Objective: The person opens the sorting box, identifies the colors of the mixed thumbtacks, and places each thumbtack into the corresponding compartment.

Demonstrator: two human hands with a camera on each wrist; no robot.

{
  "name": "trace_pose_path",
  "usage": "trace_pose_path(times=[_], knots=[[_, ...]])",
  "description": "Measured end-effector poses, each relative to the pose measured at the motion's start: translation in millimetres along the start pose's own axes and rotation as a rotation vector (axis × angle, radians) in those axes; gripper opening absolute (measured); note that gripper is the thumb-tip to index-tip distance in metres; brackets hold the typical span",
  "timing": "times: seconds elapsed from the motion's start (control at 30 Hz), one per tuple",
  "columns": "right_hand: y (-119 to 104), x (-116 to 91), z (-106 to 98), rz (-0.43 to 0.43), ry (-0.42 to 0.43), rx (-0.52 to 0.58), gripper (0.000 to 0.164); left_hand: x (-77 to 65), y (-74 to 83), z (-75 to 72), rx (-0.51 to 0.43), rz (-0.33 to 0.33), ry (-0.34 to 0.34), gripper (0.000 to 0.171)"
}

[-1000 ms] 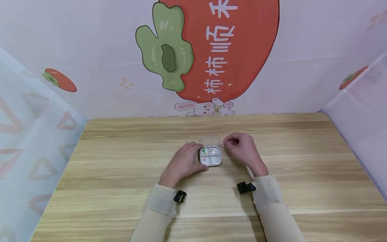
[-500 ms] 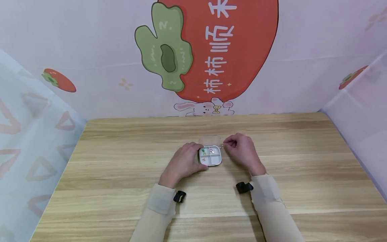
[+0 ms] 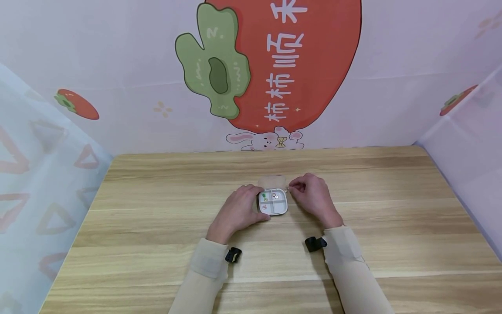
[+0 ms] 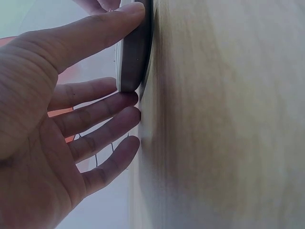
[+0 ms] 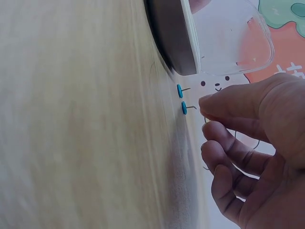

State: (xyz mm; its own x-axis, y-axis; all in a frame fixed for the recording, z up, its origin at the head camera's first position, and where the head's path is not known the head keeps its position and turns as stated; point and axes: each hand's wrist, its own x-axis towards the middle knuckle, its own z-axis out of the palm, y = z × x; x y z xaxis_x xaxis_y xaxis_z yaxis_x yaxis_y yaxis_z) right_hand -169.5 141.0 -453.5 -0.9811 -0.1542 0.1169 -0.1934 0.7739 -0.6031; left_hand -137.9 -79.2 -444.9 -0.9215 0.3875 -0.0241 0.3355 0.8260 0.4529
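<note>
A small white four-compartment case [image 3: 280,207] sits on the wooden table, its clear lid [image 3: 272,181] swung back. My left hand [image 3: 238,211] holds the case from the left, thumb on the near edge and fingers at the far edge; the left wrist view shows its dark side [image 4: 132,62]. Small coloured pieces lie in three compartments. Beyond the case's right corner, two tiny blue disc-headed pins [image 5: 184,108] lie on the table, points up. My right hand [image 3: 311,196] hovers there, fingers bent, thumb and index tips [image 5: 205,102] close to one pin's point, apparently just apart from it.
The wooden table [image 3: 157,244] spreads around both hands. A printed cloth backdrop [image 3: 137,52] stands behind its far edge, with more cloth at both sides. A black wrist camera [image 3: 233,255] is on the left wrist, another [image 3: 315,244] on the right.
My right hand has shifted slightly left and down, its fingertips now nearer the pins beside the case. My left hand and the case have stayed in place.
</note>
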Motion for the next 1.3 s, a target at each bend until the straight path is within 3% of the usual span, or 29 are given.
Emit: trace_pose_path(times=[1.3], knots=[[1.5, 1.4, 2.3, -0.018, -0.055, -0.089, 0.007, 0.6, 0.6, 0.5, -0.007, -0.013, -0.003, 0.073]])
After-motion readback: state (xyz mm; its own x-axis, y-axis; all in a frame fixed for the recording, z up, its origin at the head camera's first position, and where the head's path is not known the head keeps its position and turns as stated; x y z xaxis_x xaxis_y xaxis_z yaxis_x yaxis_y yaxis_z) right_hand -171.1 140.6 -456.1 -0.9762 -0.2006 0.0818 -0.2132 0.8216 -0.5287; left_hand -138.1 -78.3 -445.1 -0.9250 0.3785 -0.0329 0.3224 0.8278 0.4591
